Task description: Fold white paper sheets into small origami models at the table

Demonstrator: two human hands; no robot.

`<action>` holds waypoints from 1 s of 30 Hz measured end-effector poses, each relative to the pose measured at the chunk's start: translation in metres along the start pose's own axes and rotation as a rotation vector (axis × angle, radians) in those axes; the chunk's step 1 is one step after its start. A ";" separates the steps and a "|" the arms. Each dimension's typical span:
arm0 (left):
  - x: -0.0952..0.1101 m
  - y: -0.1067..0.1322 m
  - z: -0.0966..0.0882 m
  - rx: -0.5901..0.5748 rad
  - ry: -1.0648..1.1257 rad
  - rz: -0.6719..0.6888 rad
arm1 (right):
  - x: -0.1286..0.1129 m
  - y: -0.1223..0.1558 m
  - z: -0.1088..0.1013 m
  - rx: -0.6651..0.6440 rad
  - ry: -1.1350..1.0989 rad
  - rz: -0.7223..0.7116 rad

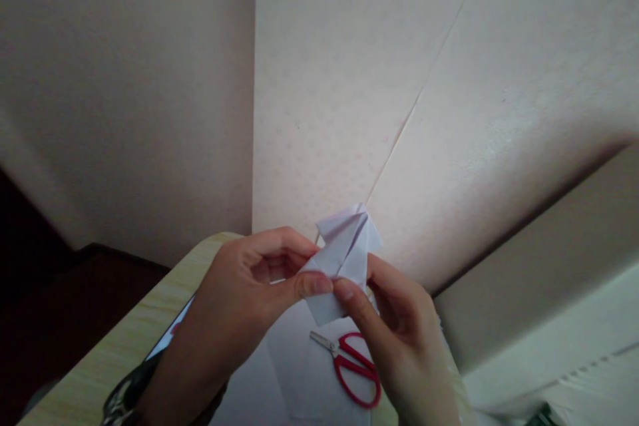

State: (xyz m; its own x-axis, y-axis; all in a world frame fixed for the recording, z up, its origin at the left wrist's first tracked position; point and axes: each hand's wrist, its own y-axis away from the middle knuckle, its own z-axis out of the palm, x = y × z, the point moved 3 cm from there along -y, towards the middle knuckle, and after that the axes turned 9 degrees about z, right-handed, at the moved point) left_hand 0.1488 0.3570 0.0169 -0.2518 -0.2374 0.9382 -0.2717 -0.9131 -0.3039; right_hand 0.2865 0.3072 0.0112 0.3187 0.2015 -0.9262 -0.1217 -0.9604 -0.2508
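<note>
A folded white paper piece (344, 253) is held up above a light wooden table (124, 339). My left hand (249, 293) pinches its lower left edge between thumb and fingers. From the right, my right hand (399, 339) pinches the paper's lower middle with thumb and fingers. The two thumbs meet at the paper's front. A watch or bracelet (122, 396) shows on my left wrist.
Red-handled scissors (352, 366) lie shut on a white sheet of paper (299, 373) on the table, below my hands. Pale walls (349, 80) meet in a corner right behind the table. Dark floor lies to the left.
</note>
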 end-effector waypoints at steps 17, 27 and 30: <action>0.014 0.011 0.005 0.171 -0.570 0.367 | 0.000 -0.001 -0.005 0.125 0.190 -0.024; -0.002 0.020 0.014 -0.018 -0.546 0.192 | -0.006 0.002 0.003 0.161 0.413 -0.251; -0.002 0.015 0.010 -0.011 -0.546 0.149 | -0.006 0.002 0.005 0.114 0.453 -0.263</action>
State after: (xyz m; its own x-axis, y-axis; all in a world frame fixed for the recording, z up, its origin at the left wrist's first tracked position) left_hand 0.1550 0.3405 0.0124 0.2279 -0.5030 0.8337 -0.2807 -0.8538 -0.4384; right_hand 0.2801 0.3048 0.0146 0.7229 0.3048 -0.6201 -0.0766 -0.8565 -0.5104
